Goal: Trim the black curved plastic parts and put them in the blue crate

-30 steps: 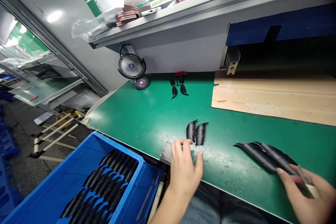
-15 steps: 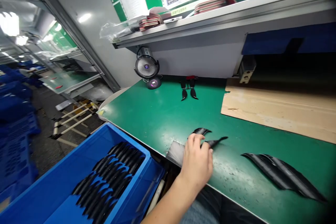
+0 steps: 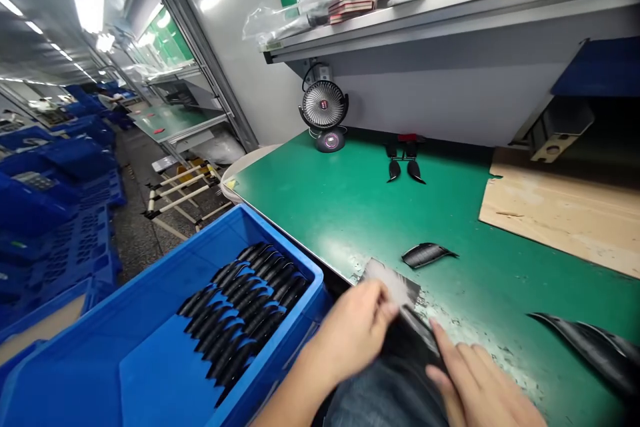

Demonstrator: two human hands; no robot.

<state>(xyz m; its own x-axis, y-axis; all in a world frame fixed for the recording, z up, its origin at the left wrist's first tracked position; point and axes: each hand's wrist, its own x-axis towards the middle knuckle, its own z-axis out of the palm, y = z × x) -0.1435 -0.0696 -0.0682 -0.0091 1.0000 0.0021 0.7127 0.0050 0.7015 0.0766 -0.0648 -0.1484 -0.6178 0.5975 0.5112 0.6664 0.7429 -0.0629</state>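
Note:
My left hand (image 3: 353, 330) is at the front edge of the green mat (image 3: 345, 227), pinching one end of a black ribbed plastic piece (image 3: 417, 327) beside a pale grey pad (image 3: 393, 283). My right hand (image 3: 475, 380) lies close by, its fingers apart and the index fingertip touching that piece. Another black ribbed piece (image 3: 425, 253) rests on the mat just beyond the pad. A pile of long black ribbed pieces (image 3: 590, 347) lies at the right edge of view. Pale specks of debris are scattered around the pad.
A blue crate (image 3: 150, 310) holding rows of black parts (image 3: 245, 313) stands against the bench's front left. Farther back are a small fan (image 3: 324, 105), a pair of black parts (image 3: 405, 167), and a cardboard sheet (image 3: 565, 207). Blue crates are stacked on the floor at left.
My right hand has come in from the right, away from the pile, to the piece at the front edge. My left hand has drawn that piece towards me, and the view has swung left.

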